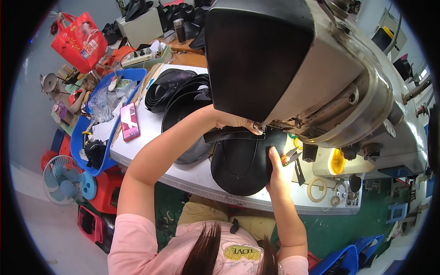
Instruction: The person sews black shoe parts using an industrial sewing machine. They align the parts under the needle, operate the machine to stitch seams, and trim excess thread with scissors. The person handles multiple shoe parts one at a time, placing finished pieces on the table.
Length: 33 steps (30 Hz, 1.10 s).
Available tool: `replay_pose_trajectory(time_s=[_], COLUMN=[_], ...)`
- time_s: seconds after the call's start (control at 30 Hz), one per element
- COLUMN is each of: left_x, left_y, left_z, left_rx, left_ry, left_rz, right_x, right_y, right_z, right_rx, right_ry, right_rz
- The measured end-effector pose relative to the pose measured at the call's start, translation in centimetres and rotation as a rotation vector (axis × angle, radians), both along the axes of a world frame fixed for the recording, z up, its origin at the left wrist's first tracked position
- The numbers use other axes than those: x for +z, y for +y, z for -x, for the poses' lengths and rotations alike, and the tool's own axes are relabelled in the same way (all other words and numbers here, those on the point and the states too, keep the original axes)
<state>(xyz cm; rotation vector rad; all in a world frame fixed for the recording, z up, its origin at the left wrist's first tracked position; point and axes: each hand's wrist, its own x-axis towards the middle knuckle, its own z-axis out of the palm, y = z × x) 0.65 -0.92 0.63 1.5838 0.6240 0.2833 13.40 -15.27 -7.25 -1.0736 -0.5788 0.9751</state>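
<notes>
A rounded black leather piece [236,165] lies under the head of a sewing machine [293,59], its curved end toward me. Across its far part runs a black strap [231,134]. My left hand [239,122] reaches in under the machine head, fingers closed on the strap close to the needle area; the head hides part of it. At the right edge of the leather piece, my right hand [276,173] grips it with the thumb on top. Small thread snips [292,157] are right beside its fingertips.
Black leather parts and coiled straps [172,89] lie left on the white table [176,178], near a phone [129,121]. Blue baskets [117,158] hold plastic and scraps. A tape ring [316,189] lies right, near a lit lamp [338,161]. A fan [64,181] stands lower left.
</notes>
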Motion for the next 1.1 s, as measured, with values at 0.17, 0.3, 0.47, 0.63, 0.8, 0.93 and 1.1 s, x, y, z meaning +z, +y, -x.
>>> replay_pose_trajectory(time_s=[0.17,0.3,0.47,0.63,0.8,0.93,1.1], left_x=[0.5,1.2,1.2,1.0,1.1,0.6,0.6], left_y=[0.6,1.4,1.7,1.5,1.4,1.4,1.2], left_z=[-0.1,-0.2,-0.4,0.3,-0.1,0.0,-0.3], left_rx=[0.011,0.027,0.043,0.057,0.017,0.019,0.021], left_ry=[-0.001,-0.015,-0.022,-0.007,-0.001,0.001,0.006], left_rz=[-0.018,-0.040,-0.045,-0.054,-0.052,-0.047,-0.049], right_x=[0.1,0.0,0.5,5.1,20.1,20.5,7.9], right_y=[0.6,0.2,-3.3,-9.9,-17.7,-18.4,-17.3], right_z=[0.2,-0.8,-4.0,-17.6,-39.6,-48.1,-50.2], right_rx=[-0.065,-0.118,-0.109,-0.978,-1.378,-1.244,-1.260], right_ry=[-0.003,-0.158,-0.472,-1.196,-1.745,-1.216,-0.705], right_rz=[-0.013,0.089,-0.131,-0.189,0.072,0.153,-0.329])
